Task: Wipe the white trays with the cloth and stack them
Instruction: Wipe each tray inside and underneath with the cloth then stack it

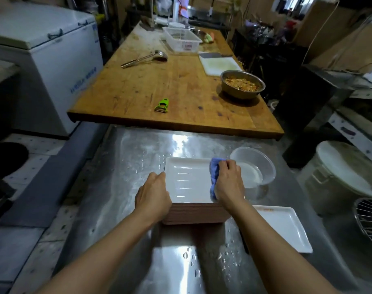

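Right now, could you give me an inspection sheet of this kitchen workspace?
Surface: steel counter, wet.
Job's things: white tray atop a stack; blue cloth on it; second tray to the right.
Clutter: clear bowl; wooden table with green peeler, ladle, metal food bowl.
Grippers: left hand holds the tray's edge; right hand grips the cloth.
Cables: nothing seen on the counter.
Surroundings: chest freezer, white bucket.

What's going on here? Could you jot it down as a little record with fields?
Activity: wiping the top tray of a stack
Left hand: holds the tray's left edge
Right hand: grips a blue cloth at the tray's right side
Spare tray: lies alone, right of the stack
Clear bowl: behind the right hand
Surface: wet steel counter
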Available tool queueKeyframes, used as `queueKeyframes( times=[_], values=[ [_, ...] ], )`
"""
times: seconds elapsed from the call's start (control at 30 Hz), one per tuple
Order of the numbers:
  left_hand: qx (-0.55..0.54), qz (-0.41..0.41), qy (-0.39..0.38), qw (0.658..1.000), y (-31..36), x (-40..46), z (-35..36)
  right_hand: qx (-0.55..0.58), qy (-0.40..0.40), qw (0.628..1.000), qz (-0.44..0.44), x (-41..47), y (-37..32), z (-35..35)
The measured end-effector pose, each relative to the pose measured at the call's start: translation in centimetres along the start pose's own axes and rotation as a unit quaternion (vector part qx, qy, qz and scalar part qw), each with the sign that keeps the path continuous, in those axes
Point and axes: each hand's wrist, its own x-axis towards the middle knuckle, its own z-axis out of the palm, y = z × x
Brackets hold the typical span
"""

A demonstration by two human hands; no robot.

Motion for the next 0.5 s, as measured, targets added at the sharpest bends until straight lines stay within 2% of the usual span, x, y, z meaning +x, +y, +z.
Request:
queueKeyframes(
  times=[0.13,0.27,0.37,0.5],
  values=[
    [-0.022,0.010,0.011,1.000,-0.2,-0.1,0.1,-0.032,-0.029,0.993,-0.108,-0.4,-1.8,1.3],
    [-0.030,0.015,0.024,0.999,-0.4,-0.1,0.3,0.009,-0.030,0.984,-0.175,-0.3,-5.1,2.8],
    [-0.024,0.011,0.027,0.999,-0.4,-0.1,0.6,0.058,-0.049,0.976,-0.202,-0.3,-7.2,3.1],
    [-0.055,-0.001,0.020,0.998,-0.7,-0.2,0.5,0.059,-0.099,0.970,-0.215,-0.1,-7.3,2.7]
  ],
)
